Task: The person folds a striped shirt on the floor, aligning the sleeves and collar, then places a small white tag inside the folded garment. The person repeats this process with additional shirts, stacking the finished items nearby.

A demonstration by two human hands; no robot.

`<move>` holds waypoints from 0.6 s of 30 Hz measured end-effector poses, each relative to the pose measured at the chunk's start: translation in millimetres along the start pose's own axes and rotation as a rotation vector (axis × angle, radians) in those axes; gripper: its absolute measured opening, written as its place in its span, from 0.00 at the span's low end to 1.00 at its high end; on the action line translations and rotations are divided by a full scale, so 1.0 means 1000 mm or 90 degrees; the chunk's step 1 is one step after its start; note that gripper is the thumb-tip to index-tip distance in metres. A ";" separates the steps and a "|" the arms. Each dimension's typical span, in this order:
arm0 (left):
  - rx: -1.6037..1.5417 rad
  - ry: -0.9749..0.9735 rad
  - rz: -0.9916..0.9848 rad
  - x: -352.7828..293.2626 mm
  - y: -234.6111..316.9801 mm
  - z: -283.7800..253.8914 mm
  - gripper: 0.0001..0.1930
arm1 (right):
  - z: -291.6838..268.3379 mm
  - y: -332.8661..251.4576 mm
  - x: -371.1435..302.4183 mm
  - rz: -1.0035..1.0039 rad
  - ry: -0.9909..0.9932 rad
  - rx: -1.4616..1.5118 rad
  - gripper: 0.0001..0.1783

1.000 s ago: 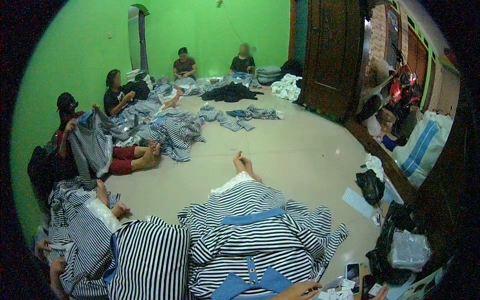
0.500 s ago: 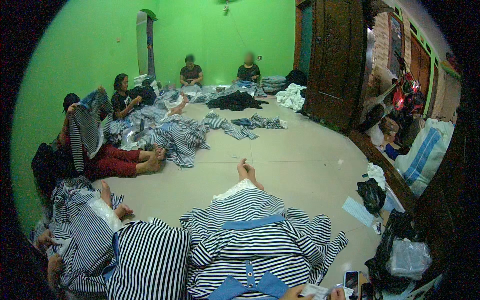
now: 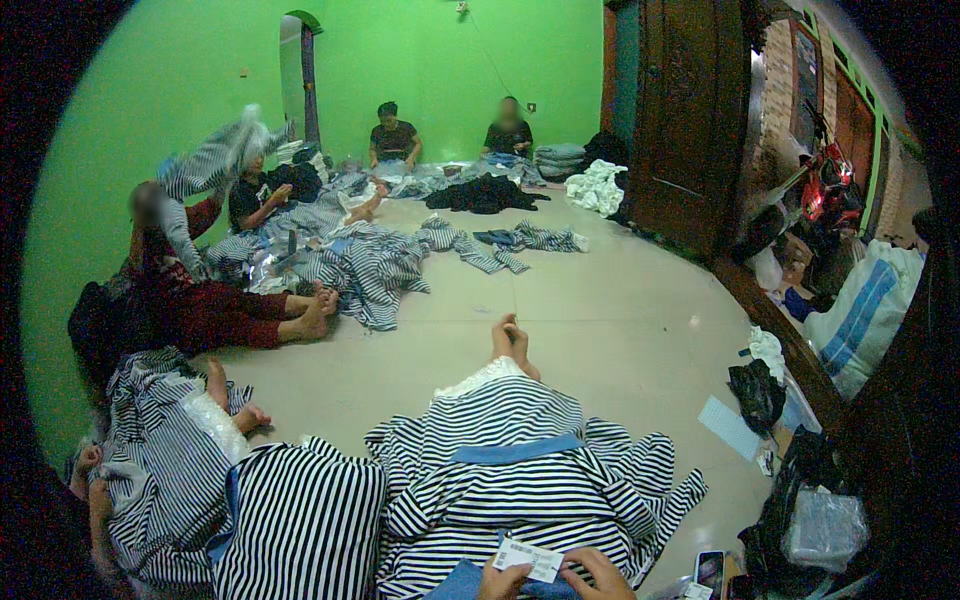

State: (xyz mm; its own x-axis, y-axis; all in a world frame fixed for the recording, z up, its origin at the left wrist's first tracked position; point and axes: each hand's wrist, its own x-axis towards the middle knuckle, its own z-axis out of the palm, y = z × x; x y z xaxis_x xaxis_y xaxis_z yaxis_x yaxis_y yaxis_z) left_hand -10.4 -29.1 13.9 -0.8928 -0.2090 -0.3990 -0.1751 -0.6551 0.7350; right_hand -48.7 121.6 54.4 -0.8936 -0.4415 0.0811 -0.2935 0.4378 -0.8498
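Note:
My left hand pinches a white paper tag with dark print, near the lower edge of the view. At the tag's right edge my right hand has its fingers closed on it. Both hands are over a black-and-white striped shirt with blue trim, spread across my outstretched legs. The shirt's blue collar shows partly beneath my hands. My bare feet stick out past the white lace at the far end of the cloth.
At my left lies a striped bundle, beside another person's striped cloth. Farther left a person lifts a striped garment. A phone, black plastic bags and a pale blue sheet lie at my right. A black cloth pile is farther back.
My hands have moved left and up with the tag, from beside the phone to over the shirt. The person at left has raised the striped garment higher.

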 end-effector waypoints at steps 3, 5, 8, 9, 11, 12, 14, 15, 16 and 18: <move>0.146 0.018 0.067 -0.006 0.017 0.006 0.12 | 0.003 -0.009 0.009 0.016 -0.067 0.183 0.23; 0.237 0.028 0.074 -0.014 0.027 0.009 0.13 | 0.006 -0.014 0.011 -0.015 -0.160 0.332 0.33; 0.221 -0.012 0.055 -0.022 0.038 0.016 0.12 | 0.017 -0.020 0.006 0.142 -0.138 0.410 0.28; 0.255 -0.022 0.081 -0.023 0.041 0.017 0.11 | 0.022 -0.020 0.007 0.157 -0.118 0.423 0.26; 0.239 -0.039 0.068 -0.025 0.045 0.020 0.10 | 0.030 -0.017 0.006 0.182 -0.080 0.453 0.22; 0.230 -0.048 0.062 -0.027 0.046 0.020 0.10 | 0.033 -0.014 0.003 0.205 -0.068 0.449 0.22; 0.206 -0.019 0.099 -0.030 0.046 0.023 0.09 | 0.038 -0.009 0.000 0.204 -0.059 0.516 0.22; 0.206 -0.010 0.112 -0.032 0.046 0.023 0.09 | 0.040 -0.006 -0.002 0.200 -0.035 0.531 0.22; 0.206 -0.001 0.128 -0.033 0.046 0.023 0.08 | 0.039 -0.003 -0.005 0.177 -0.022 0.502 0.21; 0.207 -0.004 0.146 -0.034 0.044 0.020 0.07 | 0.038 0.002 -0.007 0.110 -0.049 0.281 0.22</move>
State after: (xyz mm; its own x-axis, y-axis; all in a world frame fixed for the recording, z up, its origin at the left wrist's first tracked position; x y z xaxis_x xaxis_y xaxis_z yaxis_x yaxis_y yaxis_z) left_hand 3.7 -36.2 71.2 -0.9266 -0.3177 -0.2014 -0.0920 -0.3277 0.9403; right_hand -30.3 95.4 32.1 -0.8839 -0.4555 -0.1061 0.0450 0.1429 -0.9887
